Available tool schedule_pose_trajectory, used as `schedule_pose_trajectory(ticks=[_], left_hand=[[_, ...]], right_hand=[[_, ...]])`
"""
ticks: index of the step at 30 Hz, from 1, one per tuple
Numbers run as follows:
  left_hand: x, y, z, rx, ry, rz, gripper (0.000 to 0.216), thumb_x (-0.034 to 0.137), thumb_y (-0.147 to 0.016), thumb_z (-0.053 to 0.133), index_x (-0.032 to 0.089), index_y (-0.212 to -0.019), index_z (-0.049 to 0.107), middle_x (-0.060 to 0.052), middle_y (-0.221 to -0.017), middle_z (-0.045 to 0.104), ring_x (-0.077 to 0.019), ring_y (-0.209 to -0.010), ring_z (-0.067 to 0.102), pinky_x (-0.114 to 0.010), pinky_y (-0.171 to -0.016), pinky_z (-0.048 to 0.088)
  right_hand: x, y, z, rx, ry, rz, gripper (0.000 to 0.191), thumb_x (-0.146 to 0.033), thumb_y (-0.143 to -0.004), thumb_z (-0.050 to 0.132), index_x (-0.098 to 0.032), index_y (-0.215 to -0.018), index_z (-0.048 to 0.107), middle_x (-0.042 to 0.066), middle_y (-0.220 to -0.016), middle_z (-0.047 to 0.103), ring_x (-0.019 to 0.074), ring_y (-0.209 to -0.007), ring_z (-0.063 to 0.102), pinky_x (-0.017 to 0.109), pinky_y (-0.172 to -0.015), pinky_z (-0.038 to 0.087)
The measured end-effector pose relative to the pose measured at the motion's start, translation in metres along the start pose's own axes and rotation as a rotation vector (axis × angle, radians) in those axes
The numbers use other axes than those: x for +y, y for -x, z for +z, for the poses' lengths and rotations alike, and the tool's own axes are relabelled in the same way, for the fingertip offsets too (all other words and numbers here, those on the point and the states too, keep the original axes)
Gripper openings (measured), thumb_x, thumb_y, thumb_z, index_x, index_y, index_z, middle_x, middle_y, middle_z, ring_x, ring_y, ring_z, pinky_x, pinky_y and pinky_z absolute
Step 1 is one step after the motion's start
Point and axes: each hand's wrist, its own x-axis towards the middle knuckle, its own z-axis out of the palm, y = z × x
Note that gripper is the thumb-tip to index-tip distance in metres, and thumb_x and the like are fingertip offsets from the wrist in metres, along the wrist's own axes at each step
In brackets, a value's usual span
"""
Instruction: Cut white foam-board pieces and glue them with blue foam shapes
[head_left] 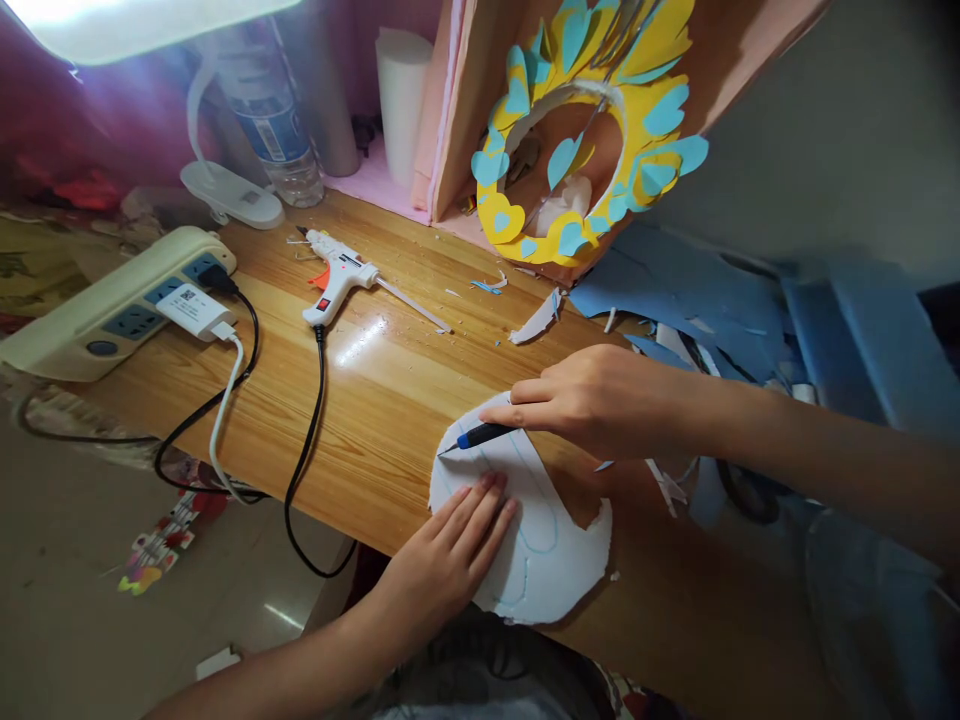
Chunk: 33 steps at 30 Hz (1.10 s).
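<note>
A white sheet of board or thick paper (574,565), with blue curved lines drawn on it and ragged cut edges, lies at the front of the wooden desk. My left hand (457,535) rests flat on its lower left part, fingers stretched out. In my right hand (585,400) is a slim craft knife (480,436) with a dark blue handle, held at a low slant. Its thin tip touches the sheet near the upper left edge, close to a drawn line.
A white hot glue gun (341,280) lies behind, its black cord hanging over the desk's front edge. A power strip (120,300) sits left. A yellow and blue paper-heart wreath (495,215) leans at the back. Paper scraps (536,320) and blue sheets (675,285) lie right.
</note>
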Motion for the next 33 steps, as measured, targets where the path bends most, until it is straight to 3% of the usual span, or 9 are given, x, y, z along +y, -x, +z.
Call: schedule_pose_trajectory(ticks=[6, 17, 33], left_hand=[[0.001, -0.002, 0.001, 0.014, -0.023, -0.007, 0.046, 0.016, -0.094, 0.031, 0.01, -0.14, 0.038, -0.01, -0.14, 0.049, -0.0228, -0.132, 0.042, -0.033, -0.108, 0.037], [0.009, -0.003, 0.002, 0.031, -0.138, -0.021, 0.049, 0.018, -0.092, 0.033, 0.008, -0.14, 0.037, -0.015, -0.138, 0.05, -0.0253, -0.128, 0.046, -0.037, -0.109, 0.037], [0.008, -0.004, 0.0, 0.021, -0.135, -0.012, 0.05, 0.015, -0.091, 0.032, 0.008, -0.14, 0.037, -0.015, -0.141, 0.046, -0.0257, -0.13, 0.044, -0.035, -0.105, 0.043]], right_hand=[[-0.005, -0.006, -0.005, -0.053, 0.028, -0.029, 0.055, -0.007, -0.075, 0.059, -0.02, -0.128, 0.051, 0.003, -0.09, 0.067, 0.0111, -0.055, 0.054, 0.028, -0.044, 0.02], [0.005, -0.007, -0.006, -0.086, 0.116, -0.076, 0.057, -0.004, -0.077, 0.055, -0.022, -0.13, 0.047, 0.001, -0.087, 0.064, 0.0101, -0.051, 0.052, 0.029, -0.044, 0.018], [0.018, 0.009, 0.001, -0.114, 0.082, -0.053, 0.065, -0.007, -0.07, 0.066, -0.021, -0.131, 0.048, 0.005, -0.097, 0.064, 0.0135, -0.06, 0.058, 0.028, -0.046, 0.023]])
